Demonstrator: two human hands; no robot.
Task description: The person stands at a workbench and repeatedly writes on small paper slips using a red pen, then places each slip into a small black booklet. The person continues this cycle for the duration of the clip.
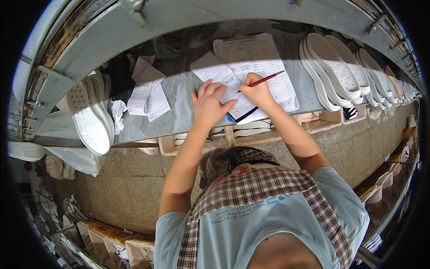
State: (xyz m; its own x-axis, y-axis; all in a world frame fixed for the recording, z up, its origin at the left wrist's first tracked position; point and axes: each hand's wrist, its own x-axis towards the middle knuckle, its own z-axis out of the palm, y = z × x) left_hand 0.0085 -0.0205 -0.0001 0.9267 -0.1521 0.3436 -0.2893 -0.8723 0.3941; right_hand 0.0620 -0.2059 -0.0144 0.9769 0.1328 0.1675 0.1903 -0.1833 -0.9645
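Note:
My right hand point(258, 91) is closed around a red pen point(268, 79), its tip down on a printed slip point(242, 104). Fingers spread, my left hand point(209, 102) rests flat on the left edge of the slips, holding nothing. Beneath the slips lies a clipboard with a stack of filled-in forms point(257, 54), its metal clip point(238, 36) at the far end. A folded upper slip point(210, 66) lies just beyond my left hand. What is being written is too small to read.
Loose paper slips point(148, 96) and a crumpled paper point(118, 114) lie to the left. White shoe soles point(88, 117) stand at the left end; more soles point(333, 67) line the right. Bins of soles point(253, 129) sit below the shelf's front edge. A metal beam point(201, 11) crosses behind.

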